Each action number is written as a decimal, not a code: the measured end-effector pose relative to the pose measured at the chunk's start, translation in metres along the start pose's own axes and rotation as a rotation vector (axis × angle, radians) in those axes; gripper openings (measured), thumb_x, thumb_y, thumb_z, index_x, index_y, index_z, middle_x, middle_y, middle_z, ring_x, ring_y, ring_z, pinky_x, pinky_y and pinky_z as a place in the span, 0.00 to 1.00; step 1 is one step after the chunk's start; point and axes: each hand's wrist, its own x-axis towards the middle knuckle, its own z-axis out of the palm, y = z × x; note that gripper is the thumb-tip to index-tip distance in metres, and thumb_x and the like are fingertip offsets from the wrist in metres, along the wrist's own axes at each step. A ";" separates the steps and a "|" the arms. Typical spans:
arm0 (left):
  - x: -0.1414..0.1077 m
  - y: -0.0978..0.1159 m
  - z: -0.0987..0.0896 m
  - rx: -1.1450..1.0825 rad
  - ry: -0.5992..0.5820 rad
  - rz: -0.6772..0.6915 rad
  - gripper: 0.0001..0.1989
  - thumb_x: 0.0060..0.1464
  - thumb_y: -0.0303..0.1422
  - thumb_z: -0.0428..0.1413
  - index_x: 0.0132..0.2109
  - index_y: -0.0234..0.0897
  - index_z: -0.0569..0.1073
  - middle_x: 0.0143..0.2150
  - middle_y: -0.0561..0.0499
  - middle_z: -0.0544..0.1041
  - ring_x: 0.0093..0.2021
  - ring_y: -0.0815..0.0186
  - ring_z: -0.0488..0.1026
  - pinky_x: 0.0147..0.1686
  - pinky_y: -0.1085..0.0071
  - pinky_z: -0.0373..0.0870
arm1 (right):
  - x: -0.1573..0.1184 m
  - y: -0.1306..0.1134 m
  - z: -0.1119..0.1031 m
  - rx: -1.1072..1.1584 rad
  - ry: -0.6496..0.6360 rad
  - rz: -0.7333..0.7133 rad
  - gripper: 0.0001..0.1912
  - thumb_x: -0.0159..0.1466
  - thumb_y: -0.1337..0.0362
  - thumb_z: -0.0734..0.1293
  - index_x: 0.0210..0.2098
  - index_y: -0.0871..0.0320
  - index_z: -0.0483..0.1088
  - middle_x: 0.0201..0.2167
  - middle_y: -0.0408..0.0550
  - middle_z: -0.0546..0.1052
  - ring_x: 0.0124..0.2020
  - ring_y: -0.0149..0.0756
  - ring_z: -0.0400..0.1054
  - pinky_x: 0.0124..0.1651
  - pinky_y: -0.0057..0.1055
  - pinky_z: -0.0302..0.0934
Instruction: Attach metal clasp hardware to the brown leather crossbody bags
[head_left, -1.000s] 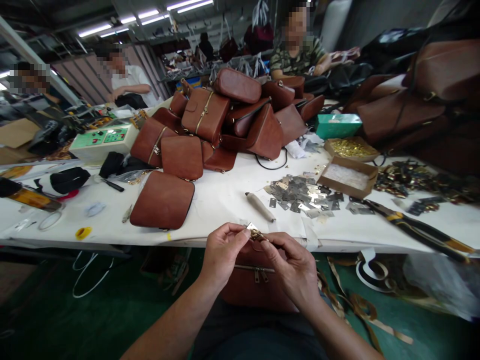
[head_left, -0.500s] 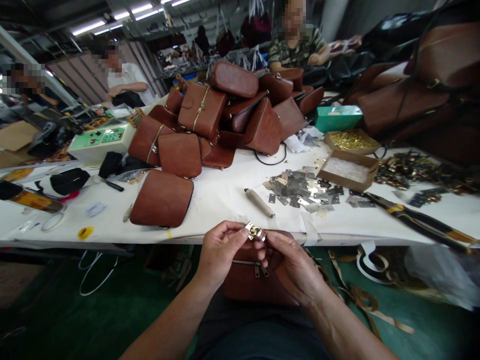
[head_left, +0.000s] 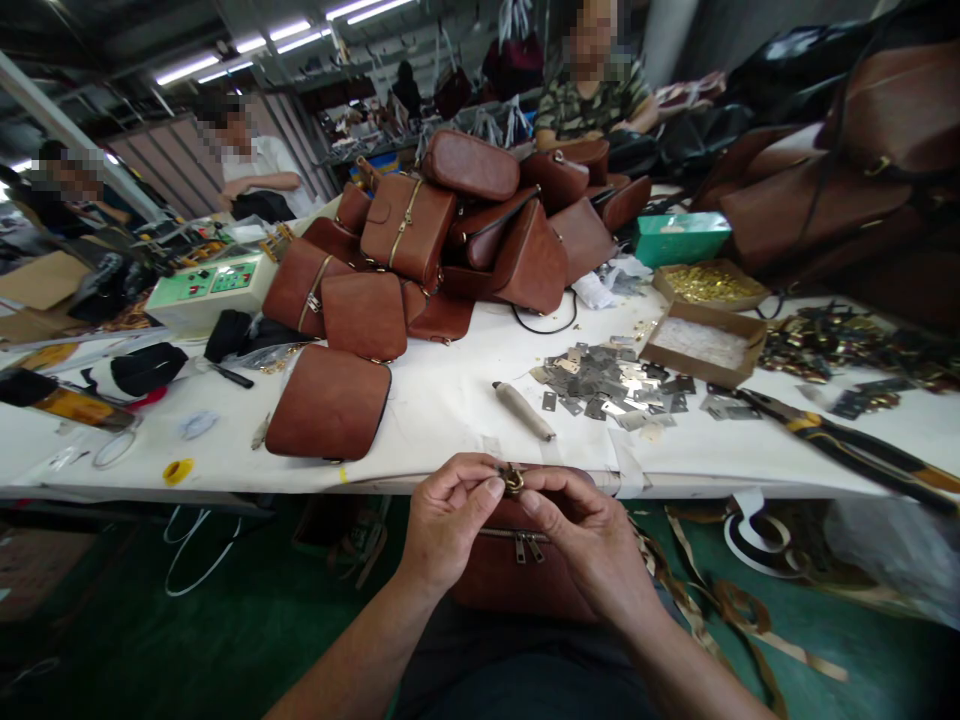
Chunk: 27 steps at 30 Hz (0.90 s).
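Observation:
Between the fingertips of both hands is a small brass-coloured metal clasp (head_left: 513,480). My left hand (head_left: 452,520) pinches its left side with thumb and forefinger. On the right side, my right hand (head_left: 581,525) grips the same clasp between thumb and fingers. Below them, a brown leather bag (head_left: 517,578) with a zipper and two zipper pulls rests at my lap, partly hidden by the hands. The clasp's details are small and partly covered by the fingers.
Brown bags (head_left: 409,225) are piled on the white table (head_left: 442,400). Metal plates (head_left: 600,378), a grey rod (head_left: 523,410), pliers (head_left: 840,440) and a carton of white pieces (head_left: 701,342) lie to the right. A green-topped machine (head_left: 214,285) stands left. People sit behind.
The clasp has turned and sits slightly lower, with less of it showing. My right thumb and fingers have moved closer around it. The camera view has shifted a little.

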 end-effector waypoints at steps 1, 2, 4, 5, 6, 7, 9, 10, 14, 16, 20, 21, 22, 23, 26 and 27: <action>0.000 0.000 0.000 0.000 -0.043 0.046 0.02 0.61 0.30 0.64 0.40 0.38 0.82 0.47 0.47 0.80 0.51 0.61 0.80 0.57 0.62 0.74 | 0.000 0.001 0.002 0.003 0.019 -0.008 0.12 0.63 0.53 0.76 0.38 0.54 0.81 0.39 0.47 0.83 0.43 0.42 0.77 0.49 0.36 0.69; 0.000 0.000 -0.001 -0.008 -0.085 0.084 0.02 0.62 0.29 0.63 0.41 0.38 0.81 0.48 0.47 0.79 0.54 0.59 0.79 0.59 0.59 0.74 | 0.000 0.001 0.003 -0.003 0.033 -0.020 0.11 0.63 0.54 0.76 0.38 0.54 0.80 0.38 0.47 0.83 0.43 0.42 0.77 0.49 0.36 0.69; -0.001 0.000 -0.002 -0.026 -0.152 0.130 0.03 0.62 0.28 0.62 0.42 0.40 0.81 0.50 0.47 0.77 0.59 0.56 0.77 0.61 0.55 0.72 | 0.000 0.003 0.005 -0.051 0.050 -0.066 0.09 0.63 0.55 0.76 0.36 0.54 0.80 0.39 0.47 0.83 0.42 0.41 0.77 0.49 0.36 0.69; -0.001 0.000 -0.003 -0.022 -0.170 0.139 0.04 0.62 0.28 0.63 0.43 0.40 0.81 0.51 0.47 0.76 0.61 0.55 0.75 0.62 0.55 0.71 | 0.000 0.004 0.006 -0.081 0.063 -0.100 0.08 0.64 0.56 0.76 0.35 0.54 0.79 0.38 0.46 0.83 0.41 0.40 0.77 0.48 0.35 0.69; -0.001 0.000 -0.004 -0.008 -0.182 0.140 0.04 0.62 0.28 0.63 0.43 0.40 0.81 0.53 0.46 0.76 0.62 0.55 0.73 0.63 0.56 0.71 | -0.001 0.004 0.006 -0.110 0.077 -0.141 0.07 0.64 0.58 0.75 0.35 0.54 0.79 0.38 0.46 0.82 0.40 0.39 0.77 0.46 0.34 0.69; -0.001 0.001 -0.005 0.012 -0.191 0.131 0.04 0.62 0.28 0.63 0.43 0.40 0.81 0.54 0.46 0.75 0.63 0.55 0.73 0.63 0.57 0.70 | -0.001 0.003 0.006 -0.139 0.091 -0.187 0.05 0.65 0.59 0.75 0.35 0.54 0.79 0.37 0.45 0.82 0.39 0.38 0.77 0.45 0.33 0.69; -0.002 0.002 -0.008 0.034 -0.223 0.089 0.05 0.62 0.29 0.63 0.44 0.39 0.82 0.54 0.44 0.75 0.59 0.57 0.74 0.61 0.60 0.71 | -0.003 0.000 0.006 -0.210 0.109 -0.293 0.03 0.66 0.63 0.74 0.34 0.53 0.78 0.35 0.44 0.81 0.37 0.36 0.76 0.43 0.31 0.69; -0.002 0.002 -0.009 0.029 -0.242 0.064 0.05 0.62 0.29 0.63 0.45 0.39 0.82 0.53 0.44 0.76 0.57 0.58 0.76 0.59 0.61 0.73 | -0.003 -0.001 0.005 -0.250 0.113 -0.349 0.03 0.66 0.66 0.73 0.34 0.53 0.77 0.34 0.43 0.81 0.36 0.35 0.76 0.43 0.30 0.69; -0.005 0.005 -0.014 -0.037 -0.280 -0.003 0.07 0.62 0.32 0.64 0.46 0.38 0.83 0.49 0.44 0.78 0.51 0.60 0.77 0.52 0.66 0.75 | -0.005 -0.008 0.001 -0.362 0.064 -0.522 0.06 0.65 0.71 0.72 0.35 0.53 0.76 0.32 0.43 0.81 0.35 0.34 0.76 0.39 0.29 0.69; -0.005 0.005 -0.016 -0.070 -0.268 -0.050 0.09 0.64 0.35 0.62 0.48 0.38 0.83 0.47 0.45 0.80 0.50 0.61 0.78 0.52 0.67 0.75 | -0.006 -0.011 -0.002 -0.378 0.015 -0.542 0.06 0.65 0.72 0.72 0.36 0.54 0.75 0.32 0.43 0.81 0.34 0.34 0.76 0.38 0.28 0.68; -0.002 0.006 -0.017 -0.042 -0.257 -0.197 0.12 0.62 0.38 0.64 0.49 0.37 0.84 0.43 0.45 0.82 0.43 0.63 0.79 0.45 0.69 0.76 | -0.009 -0.015 -0.005 -0.369 -0.088 -0.532 0.06 0.67 0.72 0.70 0.38 0.54 0.75 0.31 0.42 0.80 0.32 0.31 0.75 0.36 0.26 0.68; -0.001 0.007 -0.017 -0.004 -0.262 -0.200 0.12 0.60 0.38 0.66 0.47 0.37 0.84 0.42 0.45 0.82 0.42 0.63 0.79 0.43 0.70 0.76 | -0.009 -0.015 -0.005 -0.361 -0.113 -0.531 0.06 0.67 0.72 0.70 0.38 0.54 0.75 0.32 0.43 0.81 0.32 0.31 0.75 0.35 0.25 0.68; 0.001 0.008 -0.016 0.039 -0.268 -0.184 0.10 0.58 0.37 0.68 0.45 0.36 0.85 0.40 0.45 0.81 0.41 0.64 0.78 0.42 0.71 0.75 | -0.010 -0.015 -0.005 -0.351 -0.135 -0.529 0.07 0.67 0.72 0.70 0.38 0.54 0.75 0.32 0.43 0.81 0.32 0.31 0.75 0.36 0.26 0.68; 0.002 0.010 -0.015 0.079 -0.274 -0.156 0.09 0.57 0.36 0.69 0.43 0.37 0.85 0.39 0.46 0.81 0.40 0.64 0.78 0.41 0.71 0.74 | -0.011 -0.014 -0.005 -0.342 -0.152 -0.523 0.06 0.67 0.72 0.71 0.38 0.53 0.75 0.32 0.43 0.81 0.33 0.32 0.76 0.37 0.26 0.68; 0.003 0.015 -0.013 0.154 -0.296 -0.056 0.06 0.57 0.35 0.68 0.40 0.38 0.85 0.37 0.47 0.80 0.39 0.65 0.77 0.41 0.71 0.73 | -0.015 -0.013 -0.005 -0.319 -0.198 -0.484 0.06 0.66 0.70 0.72 0.39 0.52 0.75 0.34 0.44 0.81 0.37 0.35 0.77 0.42 0.29 0.70; 0.003 0.017 -0.013 0.180 -0.300 -0.032 0.06 0.58 0.36 0.68 0.40 0.37 0.85 0.37 0.46 0.80 0.39 0.65 0.77 0.41 0.71 0.73 | -0.016 -0.012 -0.006 -0.317 -0.215 -0.469 0.06 0.67 0.70 0.72 0.39 0.52 0.75 0.35 0.44 0.81 0.38 0.35 0.77 0.43 0.29 0.70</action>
